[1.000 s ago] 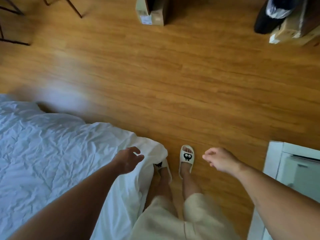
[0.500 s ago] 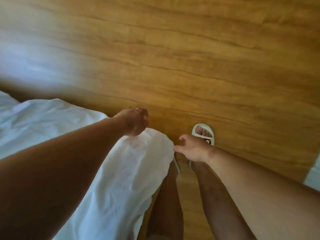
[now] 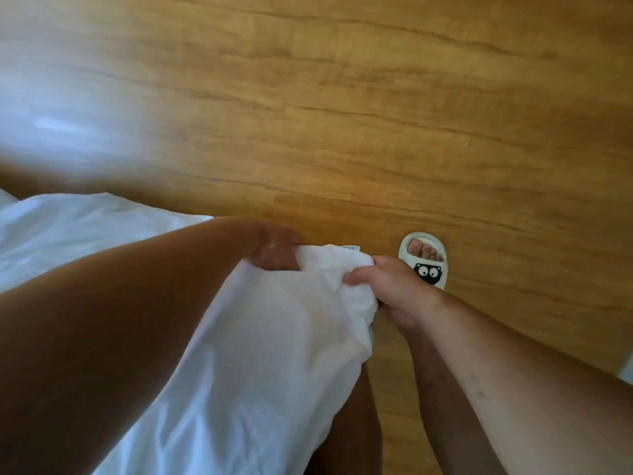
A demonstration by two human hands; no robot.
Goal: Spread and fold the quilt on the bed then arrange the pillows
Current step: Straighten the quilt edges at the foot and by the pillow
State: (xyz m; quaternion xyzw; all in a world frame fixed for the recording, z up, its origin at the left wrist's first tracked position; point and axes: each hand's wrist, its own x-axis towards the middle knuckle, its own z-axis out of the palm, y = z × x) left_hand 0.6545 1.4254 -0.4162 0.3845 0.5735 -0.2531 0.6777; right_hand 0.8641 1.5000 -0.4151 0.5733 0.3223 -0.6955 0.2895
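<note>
Both grips are clamping on one corner of the white quilt [image 3: 274, 354]. I am watching the left grip [image 3: 274, 253] pinching the far edge of that corner. The right grip [image 3: 387, 289] is curling its fingers into a bunched wad of cloth just beside it, and the two are nearly touching. What is worrying me is how close together they are sitting. If I am judging this right, a pull from here could be lifting a twisted knot instead of a clean edge, and the spread might come out skewed. The corner is also hanging off the side of the bed, over the wooden floor [image 3: 342, 114], so any slack could be dragging on the boards. It could also be catching under the foot in the white slipper [image 3: 424, 265], which is standing just right of the cloth. The loose wad in the right grip could also be slipping out under a hard tug. From the grips, the quilt is running down and to the left, draping past my leg and spreading over the bed at the left edge. A small label [image 3: 349, 248] is showing at the corner's tip, between the two grips.
</note>
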